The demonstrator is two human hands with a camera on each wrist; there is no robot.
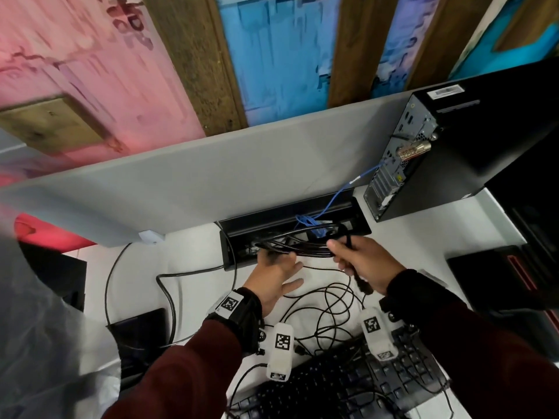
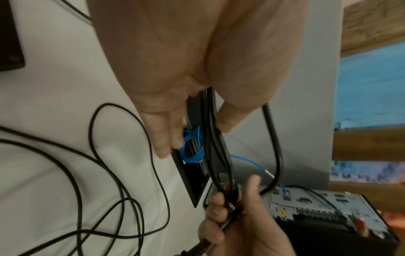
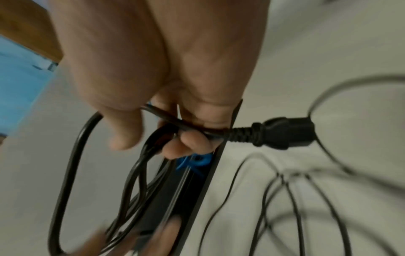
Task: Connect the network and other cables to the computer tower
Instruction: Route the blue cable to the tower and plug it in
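Observation:
The black computer tower [image 1: 459,140] stands at the back right, its rear panel [image 1: 396,164] facing left. A blue network cable [image 1: 335,198] runs from that panel into the recessed black cable tray [image 1: 231,255]. My right hand [image 1: 360,261] grips a looped black power cable [image 1: 302,251] just behind its plug [image 3: 282,132], which sticks out past the fingers. My left hand [image 1: 278,267] holds the other end of the loops [image 2: 210,112] between thumb and fingers, over the tray. The tower's rear ports [image 2: 317,207] show beyond both hands in the left wrist view.
Thin black cables [image 1: 326,303] lie tangled on the white desk between the tray and a black keyboard [image 1: 348,385]. A grey partition [image 1: 211,176] closes off the back. Dark devices sit at the left [image 1: 139,328] and at the right [image 1: 499,273].

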